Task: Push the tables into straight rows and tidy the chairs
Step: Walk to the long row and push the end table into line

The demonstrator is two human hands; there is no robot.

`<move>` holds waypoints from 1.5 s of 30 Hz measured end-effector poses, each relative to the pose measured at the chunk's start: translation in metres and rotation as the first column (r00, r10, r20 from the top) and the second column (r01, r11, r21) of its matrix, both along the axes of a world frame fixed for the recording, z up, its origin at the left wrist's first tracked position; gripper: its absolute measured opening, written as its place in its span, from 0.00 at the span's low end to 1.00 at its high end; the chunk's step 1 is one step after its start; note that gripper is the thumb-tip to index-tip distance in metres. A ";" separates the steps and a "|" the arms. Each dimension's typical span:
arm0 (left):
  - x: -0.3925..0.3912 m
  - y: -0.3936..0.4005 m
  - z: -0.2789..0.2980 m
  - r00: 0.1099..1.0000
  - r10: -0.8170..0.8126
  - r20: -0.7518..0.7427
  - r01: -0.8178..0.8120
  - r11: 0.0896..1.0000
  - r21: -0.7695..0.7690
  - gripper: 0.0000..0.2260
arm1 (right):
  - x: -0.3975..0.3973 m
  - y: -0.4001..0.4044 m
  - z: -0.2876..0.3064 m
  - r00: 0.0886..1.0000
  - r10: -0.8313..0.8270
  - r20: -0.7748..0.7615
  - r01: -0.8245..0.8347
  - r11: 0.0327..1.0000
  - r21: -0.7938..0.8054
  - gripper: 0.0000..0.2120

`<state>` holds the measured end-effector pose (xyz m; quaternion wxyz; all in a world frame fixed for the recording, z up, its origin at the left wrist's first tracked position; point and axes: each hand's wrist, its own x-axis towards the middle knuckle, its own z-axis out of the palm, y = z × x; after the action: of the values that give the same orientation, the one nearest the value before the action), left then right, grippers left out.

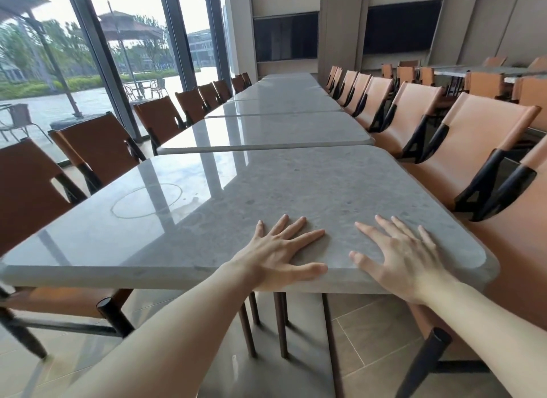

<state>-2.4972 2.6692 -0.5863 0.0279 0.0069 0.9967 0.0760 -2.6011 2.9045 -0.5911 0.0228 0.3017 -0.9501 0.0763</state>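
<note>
While both palms lie flat with fingers spread, grasping nothing, the left hand [281, 249] and right hand [405, 258] press near the front table's [183, 220] right near corner; its long axis runs away toward the next table [266, 131], slightly askew.

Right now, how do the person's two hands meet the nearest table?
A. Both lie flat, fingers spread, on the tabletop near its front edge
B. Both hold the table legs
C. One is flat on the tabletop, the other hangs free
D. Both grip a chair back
A: the left hand and the right hand both rest palm-down with spread fingers on the grey stone tabletop, close to its near edge.
</note>
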 end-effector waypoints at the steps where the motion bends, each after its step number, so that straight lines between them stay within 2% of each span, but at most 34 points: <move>1: 0.000 0.000 0.000 1.000 0.008 -0.009 -0.008 1.000 0.010 0.33 | 0.000 0.000 0.000 1.000 0.000 0.002 0.000 1.000 -0.001 0.46; 4: -0.002 0.000 -0.002 0.999 0.025 -0.027 -0.024 0.999 0.030 0.28 | 0.001 -0.001 0.001 1.000 -0.005 0.017 0.005 1.000 -0.006 0.45; 7: -0.002 0.000 -0.006 0.995 0.065 -0.073 -0.060 0.997 0.058 0.33 | 0.001 -0.001 0.003 0.998 -0.004 0.069 0.004 1.000 0.000 0.40; 9: -0.003 -0.001 -0.009 0.989 0.105 -0.103 -0.104 0.995 0.014 0.35 | 0.001 -0.002 0.004 0.995 -0.011 0.099 0.011 1.000 0.006 0.39; 14: -0.003 0.006 -0.005 0.982 0.190 -0.015 -0.190 0.980 -0.059 0.35 | -0.001 -0.003 0.006 0.991 -0.037 0.132 0.036 0.999 0.010 0.41; 33: -0.004 0.004 -0.001 0.982 0.190 0.019 -0.188 0.981 -0.054 0.35 | 0.000 -0.009 0.011 0.987 -0.088 0.135 0.089 0.996 0.004 0.41; 40: -0.004 0.005 0.000 0.983 0.179 0.028 -0.177 0.982 -0.062 0.39 | -0.004 -0.008 0.008 0.992 -0.067 0.106 0.069 0.998 -0.011 0.42; 45: -0.005 0.003 -0.001 0.986 0.168 0.022 -0.167 0.984 -0.056 0.39 | -0.004 -0.008 0.008 0.992 -0.063 0.113 0.065 0.998 -0.021 0.50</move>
<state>-2.5021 2.6725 -0.5870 0.0350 -0.0786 0.9950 0.0511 -2.6053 2.8965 -0.5835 -0.0244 0.2660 -0.9580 0.1041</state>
